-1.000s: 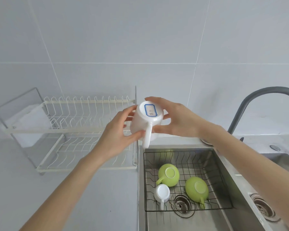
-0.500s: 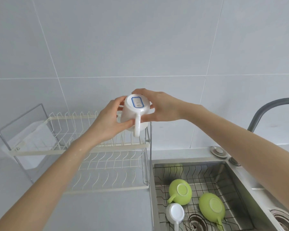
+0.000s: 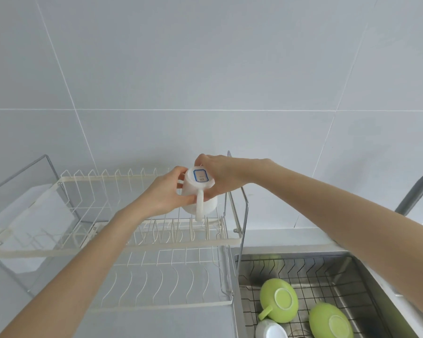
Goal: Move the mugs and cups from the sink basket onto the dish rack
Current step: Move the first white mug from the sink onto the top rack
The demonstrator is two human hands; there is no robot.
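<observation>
Both hands' grip curls round the upside-down white mug (image 3: 198, 191): left hand (image 3: 165, 193), right hand (image 3: 221, 173). It sits between them, over the dish rack (image 3: 156, 242) upper tier.

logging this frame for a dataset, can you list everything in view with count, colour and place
white mug: 1, white with a blue-edged label on its base, upside down, held over the rack's upper tier
green cups: 2, lime green, upside down in the sink basket
small white cup: 1, white, basket's near edge, partly cut off
dish rack: 1, cream wire, two tiers, left of sink
sink basket: 1, dark wire, in the steel sink
tap: 1, grey, far right
left hand: grips the mug
right hand: grips the mug
</observation>
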